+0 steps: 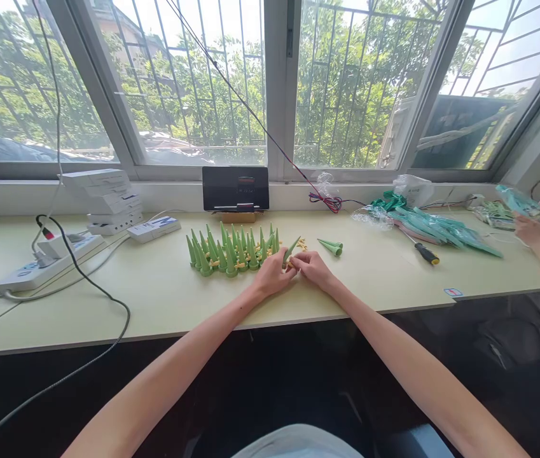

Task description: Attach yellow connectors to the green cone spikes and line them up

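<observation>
Close together over the table, my two hands meet in front of the window. My left hand (pixel 273 273) is closed round a green cone (pixel 293 247) whose tip points up and to the right. The fingers of my right hand (pixel 312 266) pinch a small yellow piece (pixel 290 263) against the cone's lower end. Several green cones (pixel 231 259) stand upright in rows just left of my hands, with small yellow pieces among them. Behind my hands lie more small yellow pieces (pixel 302 243). Two loose green cones (pixel 331 247) lie on their sides to the right.
A dark screen (pixel 235 189) stands at the back. White boxes (pixel 112 200), a power strip (pixel 50 262) and cables are at left. At right lie a screwdriver (pixel 426 252) and green plastic bags (pixel 446 228); another person's hands (pixel 534 232) hold a bag at far right.
</observation>
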`<state>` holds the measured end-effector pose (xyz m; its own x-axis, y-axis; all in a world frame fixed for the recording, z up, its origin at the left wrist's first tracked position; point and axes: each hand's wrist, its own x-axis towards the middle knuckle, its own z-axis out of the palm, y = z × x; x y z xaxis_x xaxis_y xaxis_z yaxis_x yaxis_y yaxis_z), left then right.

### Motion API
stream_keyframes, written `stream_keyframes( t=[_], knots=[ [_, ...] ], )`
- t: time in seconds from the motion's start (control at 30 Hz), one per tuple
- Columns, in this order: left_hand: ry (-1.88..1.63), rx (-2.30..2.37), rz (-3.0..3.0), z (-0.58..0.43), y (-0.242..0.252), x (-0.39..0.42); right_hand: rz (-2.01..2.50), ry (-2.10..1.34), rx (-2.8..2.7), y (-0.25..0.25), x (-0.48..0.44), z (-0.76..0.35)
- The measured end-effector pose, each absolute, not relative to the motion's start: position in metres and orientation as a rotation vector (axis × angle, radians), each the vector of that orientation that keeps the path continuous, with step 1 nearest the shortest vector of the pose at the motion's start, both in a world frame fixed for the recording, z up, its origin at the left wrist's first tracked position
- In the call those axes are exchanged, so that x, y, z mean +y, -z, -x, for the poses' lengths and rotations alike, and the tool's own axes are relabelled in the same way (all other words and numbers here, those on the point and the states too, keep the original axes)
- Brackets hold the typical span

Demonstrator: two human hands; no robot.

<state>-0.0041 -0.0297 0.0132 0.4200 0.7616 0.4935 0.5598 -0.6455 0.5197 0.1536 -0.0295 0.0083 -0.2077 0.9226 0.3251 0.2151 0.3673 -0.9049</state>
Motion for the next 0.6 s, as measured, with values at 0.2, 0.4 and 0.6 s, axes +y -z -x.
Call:
stream_keyframes(
  t=[0.2, 0.4, 0.6],
  knots=[
    [-1.083, 1.174, -2.426, 0.0032, -0.0129, -0.0300, 1.035, -0.909, -1.672, -0.0060, -0.0276, -0.1541],
    [-1.125, 1.177, -2.464, 0.0034, -0.0120, -0.0291, 1.015, -0.925, -1.636, -0.0036, -0.0265, -0.1537],
    [-1.086, 1.300, -2.483, 0.0038, -0.0111, -0.0280, 1.034, -0.902, -1.650, -0.0070, -0.0290, -0.1531]
  ],
)
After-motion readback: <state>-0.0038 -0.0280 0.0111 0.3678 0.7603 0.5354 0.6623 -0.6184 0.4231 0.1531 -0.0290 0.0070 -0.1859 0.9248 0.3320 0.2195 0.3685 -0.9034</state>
